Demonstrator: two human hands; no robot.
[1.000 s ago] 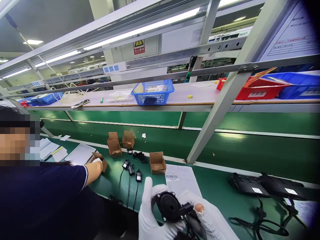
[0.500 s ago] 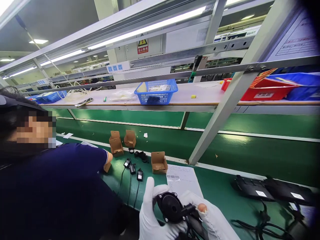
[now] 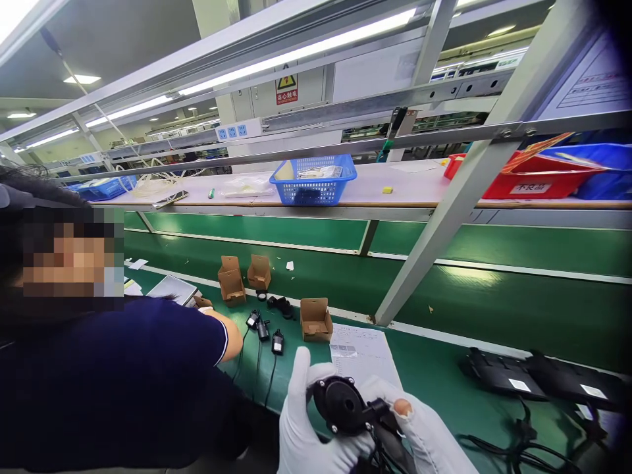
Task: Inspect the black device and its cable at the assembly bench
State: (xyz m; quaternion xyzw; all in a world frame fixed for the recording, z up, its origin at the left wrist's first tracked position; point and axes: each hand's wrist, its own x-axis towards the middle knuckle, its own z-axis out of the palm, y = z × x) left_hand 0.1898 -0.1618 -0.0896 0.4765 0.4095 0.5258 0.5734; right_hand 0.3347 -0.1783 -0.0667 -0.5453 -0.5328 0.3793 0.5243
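Near the bottom of the head view I hold a small black pump (image 3: 340, 405), with a round screwed housing and a side spout. My left hand (image 3: 303, 428), in a white glove, is closed around its left side and underside. From the right, my right hand (image 3: 419, 421) grips it by the spout; the bare thumb tip pokes out of the glove. Black cable (image 3: 382, 454) hangs below the pump, partly hidden by my hands. Just behind lies a printed sheet (image 3: 368, 355) on the green bench, beside an open cardboard box (image 3: 316, 322).
A co-worker (image 3: 123, 382) in dark blue sits close on the left. Smaller black pumps (image 3: 277, 342) with cables and more boxes (image 3: 232, 286) stand between us. Black devices (image 3: 503, 375) with cables lie right. A slanted metal post (image 3: 419, 243) and shelf with blue basket (image 3: 313, 181) rise ahead.
The co-worker's arm has moved right and forward, and a grey flat object shows beyond it. My view has shifted slightly; both my hands keep their hold on the pump.
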